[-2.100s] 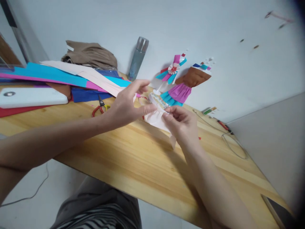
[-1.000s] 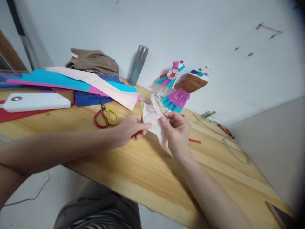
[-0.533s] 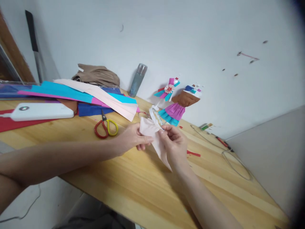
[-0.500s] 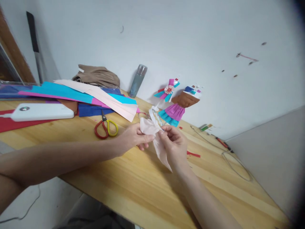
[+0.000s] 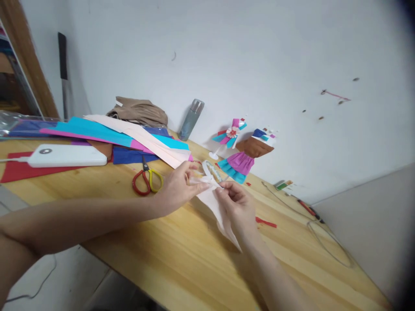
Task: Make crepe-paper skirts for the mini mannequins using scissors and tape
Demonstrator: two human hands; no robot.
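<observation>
Two hands, one paper

Your left hand [image 5: 177, 191] and right hand [image 5: 239, 208] pinch the pink paper [image 5: 216, 208] at its gathered top, just above the surface [image 5: 155, 246], near the scissors [image 5: 145, 181]. Gathering looks underway; next calls for a tight pinch.

A pale wooden surface [image 5: 181, 263] carries coloured paper sheets [image 5: 106, 134] fanned out at far left, red-and-yellow scissors [image 5: 146, 181] just beside them, a grey bottle [image 5: 191, 119] upright by the wall, and a red scrap [image 5: 266, 223] and a wire loop [image 5: 329, 247] to the right.
</observation>
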